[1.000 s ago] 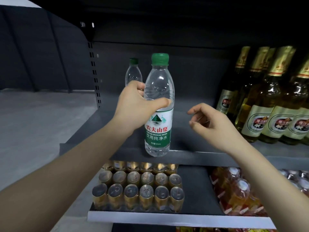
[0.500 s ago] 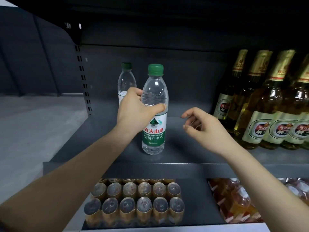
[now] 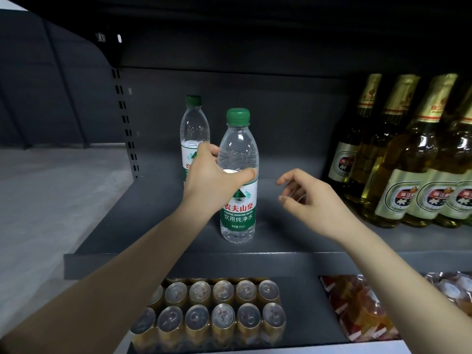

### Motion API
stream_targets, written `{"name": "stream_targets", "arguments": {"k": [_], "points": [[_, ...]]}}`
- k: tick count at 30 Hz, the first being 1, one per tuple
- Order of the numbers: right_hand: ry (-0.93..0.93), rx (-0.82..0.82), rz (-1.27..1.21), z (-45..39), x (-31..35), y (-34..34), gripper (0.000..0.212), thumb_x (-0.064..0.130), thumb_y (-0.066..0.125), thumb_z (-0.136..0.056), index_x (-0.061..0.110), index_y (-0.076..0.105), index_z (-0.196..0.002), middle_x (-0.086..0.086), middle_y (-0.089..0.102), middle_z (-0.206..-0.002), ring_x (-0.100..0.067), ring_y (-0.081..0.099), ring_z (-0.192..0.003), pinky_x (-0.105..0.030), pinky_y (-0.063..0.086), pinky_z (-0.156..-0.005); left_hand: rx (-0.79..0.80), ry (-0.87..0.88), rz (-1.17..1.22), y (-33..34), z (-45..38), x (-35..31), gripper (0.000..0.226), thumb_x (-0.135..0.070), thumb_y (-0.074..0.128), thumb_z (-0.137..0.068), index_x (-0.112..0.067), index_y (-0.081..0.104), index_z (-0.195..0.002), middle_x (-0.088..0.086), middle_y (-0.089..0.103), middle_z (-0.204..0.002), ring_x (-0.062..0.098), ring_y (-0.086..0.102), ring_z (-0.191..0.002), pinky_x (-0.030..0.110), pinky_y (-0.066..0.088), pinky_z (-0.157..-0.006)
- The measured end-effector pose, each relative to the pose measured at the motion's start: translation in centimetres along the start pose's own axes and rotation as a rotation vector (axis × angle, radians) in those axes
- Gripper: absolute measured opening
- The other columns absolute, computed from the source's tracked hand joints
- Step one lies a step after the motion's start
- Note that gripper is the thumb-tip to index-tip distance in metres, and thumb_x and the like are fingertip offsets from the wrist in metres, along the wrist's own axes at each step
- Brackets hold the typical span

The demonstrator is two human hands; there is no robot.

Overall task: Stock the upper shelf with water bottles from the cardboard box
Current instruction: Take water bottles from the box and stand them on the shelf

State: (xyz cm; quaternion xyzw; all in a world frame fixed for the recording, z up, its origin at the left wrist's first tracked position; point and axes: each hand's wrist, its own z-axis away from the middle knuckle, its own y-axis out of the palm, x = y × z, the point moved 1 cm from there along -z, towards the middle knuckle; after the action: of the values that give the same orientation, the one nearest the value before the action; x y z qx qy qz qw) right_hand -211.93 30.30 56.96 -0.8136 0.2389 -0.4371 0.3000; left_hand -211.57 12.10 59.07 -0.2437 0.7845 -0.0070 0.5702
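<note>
A clear water bottle (image 3: 238, 154) with a green cap and green-white label stands upright on the dark grey upper shelf (image 3: 158, 264), near its front edge. My left hand (image 3: 212, 180) grips it around the middle, thumb across the front. A second water bottle (image 3: 194, 123) of the same kind stands behind it, further back on the shelf, partly hidden by my hand. My right hand (image 3: 309, 198) hovers to the right of the held bottle, fingers loosely curled and holding nothing. The cardboard box is out of view.
Several golden glass beer bottles (image 3: 398, 159) fill the right side of the upper shelf. On the lower shelf sit a pack of gold cans (image 3: 217, 315) and wrapped orange drink bottles (image 3: 357, 307). A perforated shelf upright (image 3: 126, 123) stands at the left.
My left hand has carried the bottle further onto the shelf and lowered it until its base rests on the surface. The right hand has stayed hovering beside it.
</note>
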Motion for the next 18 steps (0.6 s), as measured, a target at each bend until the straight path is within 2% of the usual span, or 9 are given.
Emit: {"name": "stream_targets", "arguments": {"k": [7, 11, 13, 16, 18], "points": [[0.011, 0.037, 0.009, 0.0, 0.2, 1.0, 0.020, 0.016, 0.061, -0.084, 0.025, 0.050, -0.098, 0.011, 0.057, -0.078, -0.007, 0.050, -0.063, -0.019, 0.040, -0.065, 0.075, 0.008, 0.018, -0.4, 0.5, -0.1, 0.053, -0.044, 0.077, -0.049, -0.033, 0.041, -0.086, -0.011, 0.063, -0.092, 0.012, 0.065, -0.089, 0.043, 0.054, -0.085], [0.015, 0.060, 0.039, 0.1, 0.2, 1.4, 0.021, 0.018, 0.061, -0.084, 0.026, 0.049, -0.100, 0.010, 0.057, -0.080, -0.006, 0.048, -0.061, -0.019, 0.038, -0.062, 0.170, 0.038, -0.022, -1.1, 0.7, 0.9, 0.051, -0.024, 0.079, -0.067, -0.032, 0.041, -0.100, -0.015, 0.059, -0.090, 0.000, 0.059, -0.087, 0.037, 0.051, -0.090], [0.018, 0.068, 0.034, 0.1, 0.2, 1.6, 0.022, 0.018, 0.061, -0.084, 0.025, 0.050, -0.101, 0.011, 0.057, -0.080, -0.006, 0.048, -0.063, -0.021, 0.039, -0.064, 0.206, 0.033, -0.078, -1.7, 0.9, 1.7, 0.049, -0.020, 0.076, -0.071, -0.031, 0.041, -0.103, -0.013, 0.058, -0.094, 0.005, 0.058, -0.091, 0.035, 0.049, -0.092], [0.024, 0.084, 0.023, 0.1, 0.3, 2.1, 0.025, 0.018, 0.063, -0.083, 0.026, 0.047, -0.101, 0.009, 0.056, -0.083, -0.008, 0.051, -0.067, -0.024, 0.041, -0.067, 0.241, 0.037, -0.232, -2.4, 1.2, 2.9, 0.048, -0.024, 0.073, -0.075, -0.026, 0.043, -0.112, -0.006, 0.055, -0.102, 0.014, 0.054, -0.103, 0.035, 0.045, -0.096], [0.037, 0.093, 0.008, 0.1, 0.4, 2.3, 0.031, 0.018, 0.066, -0.081, 0.027, 0.045, -0.102, 0.008, 0.055, -0.085, -0.010, 0.052, -0.068, -0.027, 0.044, -0.070, 0.255, 0.073, -0.350, -2.9, 1.3, 3.6, 0.049, -0.027, 0.071, -0.077, -0.020, 0.045, -0.118, -0.003, 0.053, -0.110, 0.014, 0.052, -0.107, 0.034, 0.044, -0.097]]}}
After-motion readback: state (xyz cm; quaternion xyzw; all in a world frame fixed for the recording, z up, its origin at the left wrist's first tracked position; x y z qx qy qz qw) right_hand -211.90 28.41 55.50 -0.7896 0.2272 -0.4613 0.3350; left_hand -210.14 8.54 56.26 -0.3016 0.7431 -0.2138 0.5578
